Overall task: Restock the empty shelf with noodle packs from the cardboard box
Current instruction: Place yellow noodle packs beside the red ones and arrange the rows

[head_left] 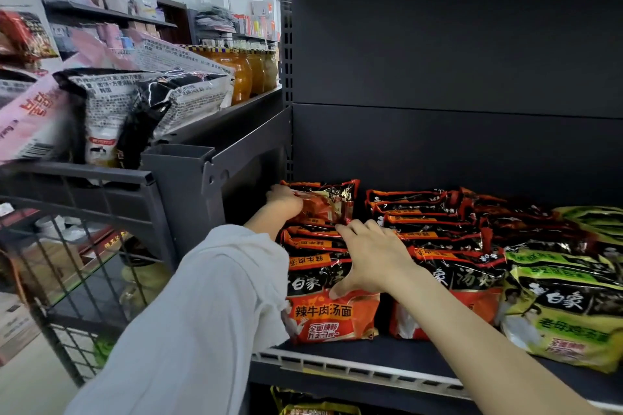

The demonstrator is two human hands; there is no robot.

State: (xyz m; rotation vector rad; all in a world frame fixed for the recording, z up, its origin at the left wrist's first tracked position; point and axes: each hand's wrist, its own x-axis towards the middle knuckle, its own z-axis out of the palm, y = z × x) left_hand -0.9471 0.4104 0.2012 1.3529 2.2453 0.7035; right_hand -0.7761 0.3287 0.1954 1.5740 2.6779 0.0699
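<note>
Left hand (285, 200) curled far forward, right hand (371, 254) spread flat

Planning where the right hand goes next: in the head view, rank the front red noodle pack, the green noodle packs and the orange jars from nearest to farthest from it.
1. Front red noodle pack: under the right hand, touching.
2. Green noodle packs: same shelf, to its right.
3. Orange jars: upper left shelf, farthest.

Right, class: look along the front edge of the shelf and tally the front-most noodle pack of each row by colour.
Orange-red front packs: 2, the left one and the middle one
Green-yellow front packs: 1
Total: 3
</note>
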